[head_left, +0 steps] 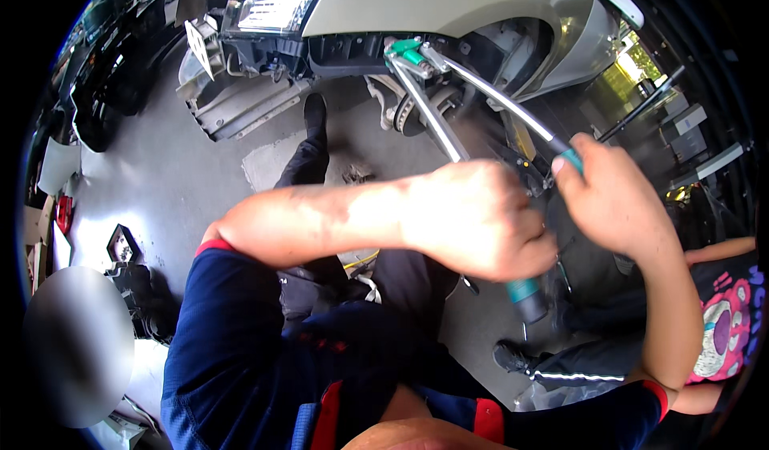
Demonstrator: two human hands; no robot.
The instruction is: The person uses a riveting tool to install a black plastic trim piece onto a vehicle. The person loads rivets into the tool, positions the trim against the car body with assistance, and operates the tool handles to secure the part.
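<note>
Both of my hands grip a long-handled lever tool, by its look a hand riveter, with two silver arms and a green head. My left hand, blurred by motion, is closed round one handle, whose green and black end sticks out below the fist. My right hand is wrapped round the green grip of the other handle. Between them the two arms spread apart in a V. The tool's head lies against the lower front edge of a beige car fender; its exact contact point is too small to make out.
Below the fender, a brake disc and the wheel arch are exposed. A metal bumper beam sits at the car's front. At right, another person is close to my right arm. Dark car parts lie at left.
</note>
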